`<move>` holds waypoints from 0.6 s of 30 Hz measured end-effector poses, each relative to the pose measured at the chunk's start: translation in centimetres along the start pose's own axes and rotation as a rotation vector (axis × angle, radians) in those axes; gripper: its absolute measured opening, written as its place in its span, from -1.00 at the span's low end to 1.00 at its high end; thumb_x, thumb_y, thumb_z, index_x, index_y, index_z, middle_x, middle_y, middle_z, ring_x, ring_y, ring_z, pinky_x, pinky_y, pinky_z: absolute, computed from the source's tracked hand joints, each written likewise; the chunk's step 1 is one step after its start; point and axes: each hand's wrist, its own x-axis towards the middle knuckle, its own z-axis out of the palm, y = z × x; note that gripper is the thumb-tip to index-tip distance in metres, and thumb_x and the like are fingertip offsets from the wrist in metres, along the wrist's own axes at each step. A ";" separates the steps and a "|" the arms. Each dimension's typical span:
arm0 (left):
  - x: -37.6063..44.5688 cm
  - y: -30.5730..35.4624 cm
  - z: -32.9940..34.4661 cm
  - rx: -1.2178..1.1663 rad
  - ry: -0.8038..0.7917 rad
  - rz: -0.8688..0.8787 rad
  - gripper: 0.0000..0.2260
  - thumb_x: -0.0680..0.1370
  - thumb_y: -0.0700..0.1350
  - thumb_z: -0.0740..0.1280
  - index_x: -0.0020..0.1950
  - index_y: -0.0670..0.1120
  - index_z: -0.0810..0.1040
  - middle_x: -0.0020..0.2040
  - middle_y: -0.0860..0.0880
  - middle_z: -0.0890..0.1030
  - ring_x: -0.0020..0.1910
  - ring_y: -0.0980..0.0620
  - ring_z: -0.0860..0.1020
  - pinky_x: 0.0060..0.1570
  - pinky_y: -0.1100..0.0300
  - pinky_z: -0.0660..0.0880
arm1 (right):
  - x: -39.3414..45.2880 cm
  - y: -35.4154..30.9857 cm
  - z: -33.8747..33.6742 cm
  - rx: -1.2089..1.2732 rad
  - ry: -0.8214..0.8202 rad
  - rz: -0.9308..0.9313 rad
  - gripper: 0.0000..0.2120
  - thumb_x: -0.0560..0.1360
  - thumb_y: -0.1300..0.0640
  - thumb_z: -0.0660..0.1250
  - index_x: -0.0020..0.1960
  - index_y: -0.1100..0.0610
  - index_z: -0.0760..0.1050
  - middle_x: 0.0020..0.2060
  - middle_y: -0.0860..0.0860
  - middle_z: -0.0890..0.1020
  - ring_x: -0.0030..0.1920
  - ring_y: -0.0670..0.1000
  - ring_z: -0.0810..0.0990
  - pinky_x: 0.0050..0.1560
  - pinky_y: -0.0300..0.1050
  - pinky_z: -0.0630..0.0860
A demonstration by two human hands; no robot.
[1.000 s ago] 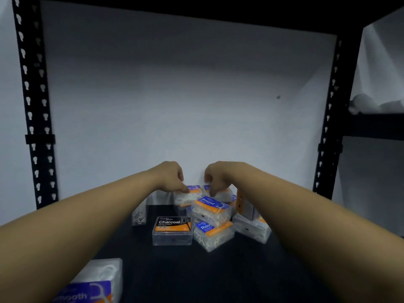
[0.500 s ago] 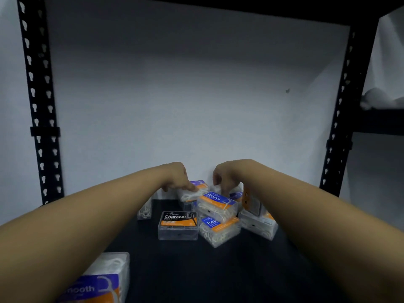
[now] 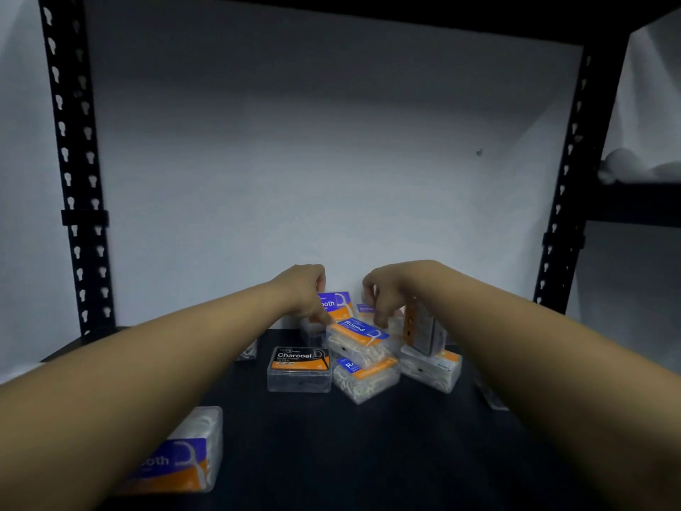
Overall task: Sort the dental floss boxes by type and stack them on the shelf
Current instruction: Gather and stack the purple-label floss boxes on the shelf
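Note:
Clear dental floss boxes lie in a loose pile at the back of the dark shelf. My left hand pinches a purple-and-orange Smooth box, tilted up so that its label faces me. My right hand curls its fingers over a second Smooth box behind the pile. Just below both hands, one Round box lies on another Round box. A Charcoal box lies flat to their left. Another Smooth box sits near the front left.
One box stands on edge on top of a flat box under my right wrist. A small box is half hidden behind my left forearm. Black perforated posts frame the bay, with a white wall behind.
The Smooth box in my left hand has tipped up from lying flat, so its label now shows. My right hand stays on the box behind the pile.

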 end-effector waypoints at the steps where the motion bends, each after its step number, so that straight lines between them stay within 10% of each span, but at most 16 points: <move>1: 0.0 0.0 0.1 0.008 0.008 -0.001 -0.45 0.30 0.04 0.65 0.14 -0.05 0.46 0.14 -0.03 0.58 0.09 -0.02 0.54 -0.03 0.12 0.51 | -0.1 0.0 0.1 0.008 0.004 -0.002 -0.45 0.33 0.12 0.61 0.26 0.14 0.53 0.15 0.09 0.67 0.03 0.06 0.64 0.04 -0.03 0.61; 18: -0.4 0.2 0.5 0.066 0.032 0.053 -0.49 0.31 0.02 0.63 0.15 0.00 0.49 0.17 -0.02 0.60 0.02 0.02 0.51 -0.08 0.13 0.50 | -0.5 1.2 0.2 0.013 0.126 -0.069 -0.42 0.41 0.01 0.60 0.37 0.08 0.52 0.21 0.03 0.64 0.01 0.01 0.62 0.11 -0.04 0.64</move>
